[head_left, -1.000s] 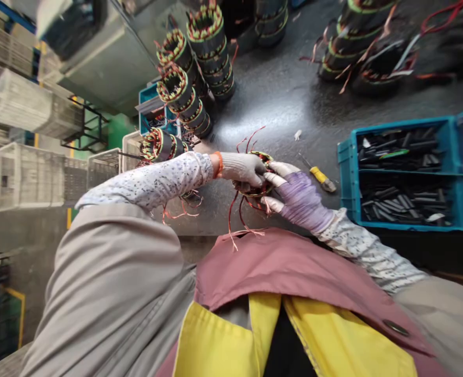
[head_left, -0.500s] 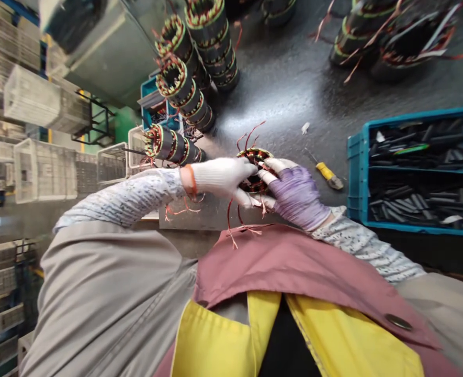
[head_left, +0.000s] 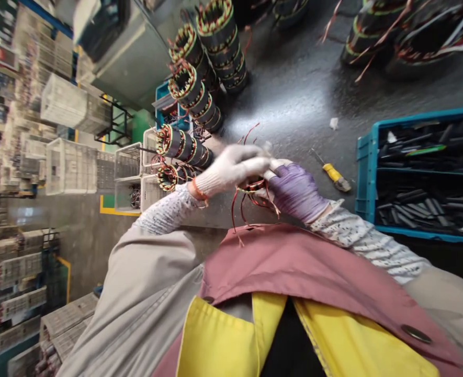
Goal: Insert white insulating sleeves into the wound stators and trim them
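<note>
From the head view, a white-gloved left hand (head_left: 231, 167) and a purple-gloved right hand (head_left: 296, 191) both grip one wire-wound motor coil (head_left: 252, 187), held just over the desk (head_left: 294, 89) with red wires dangling. Five wound motor cores (head_left: 192, 97) sit beyond the left hand, and two more (head_left: 368, 39) sit far right. A screwdriver (head_left: 335, 175) lies near the right hand, beside a blue crate (head_left: 366, 173) whose two compartments hold black sticks (head_left: 415, 204).
</note>
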`<state>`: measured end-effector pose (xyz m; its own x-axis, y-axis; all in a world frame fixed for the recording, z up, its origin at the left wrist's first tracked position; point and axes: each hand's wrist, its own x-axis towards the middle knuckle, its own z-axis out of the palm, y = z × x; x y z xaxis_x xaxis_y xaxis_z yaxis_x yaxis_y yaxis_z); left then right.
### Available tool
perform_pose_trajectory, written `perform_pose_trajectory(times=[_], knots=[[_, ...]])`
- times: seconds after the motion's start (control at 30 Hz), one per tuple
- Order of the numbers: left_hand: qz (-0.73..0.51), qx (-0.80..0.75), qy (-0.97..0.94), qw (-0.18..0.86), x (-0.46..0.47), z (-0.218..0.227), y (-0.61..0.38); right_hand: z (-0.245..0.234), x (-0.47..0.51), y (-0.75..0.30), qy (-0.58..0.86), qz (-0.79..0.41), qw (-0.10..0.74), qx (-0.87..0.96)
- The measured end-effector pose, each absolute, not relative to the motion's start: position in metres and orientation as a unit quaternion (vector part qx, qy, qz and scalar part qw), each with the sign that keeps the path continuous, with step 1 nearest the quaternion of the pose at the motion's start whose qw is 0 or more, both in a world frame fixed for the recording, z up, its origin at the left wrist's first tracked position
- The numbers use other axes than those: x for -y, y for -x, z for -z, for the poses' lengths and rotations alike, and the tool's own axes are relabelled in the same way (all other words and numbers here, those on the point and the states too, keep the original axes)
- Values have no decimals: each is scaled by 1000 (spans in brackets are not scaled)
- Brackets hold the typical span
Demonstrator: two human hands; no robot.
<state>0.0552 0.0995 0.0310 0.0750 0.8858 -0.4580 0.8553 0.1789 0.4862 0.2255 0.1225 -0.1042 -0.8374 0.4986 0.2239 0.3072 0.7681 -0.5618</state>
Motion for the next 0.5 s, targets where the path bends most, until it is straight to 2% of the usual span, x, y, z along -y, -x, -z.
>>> perform_pose_trajectory(times=[0.07, 0.13, 0.23, 0.5], knots=[[24, -689, -686, 231, -99, -23, -40, 106, -127, -225, 198, -275, 194, 921], [130, -670, -715, 153, -98, -12, -29, 108, -130, -225, 189, -289, 209, 915], [218, -616, -745, 131, -98, 2, -29, 111, -129, -226, 196, -305, 223, 905], [275, -601, -740, 123, -112, 5, -56, 108, -129, -228, 200, -309, 213, 905]])
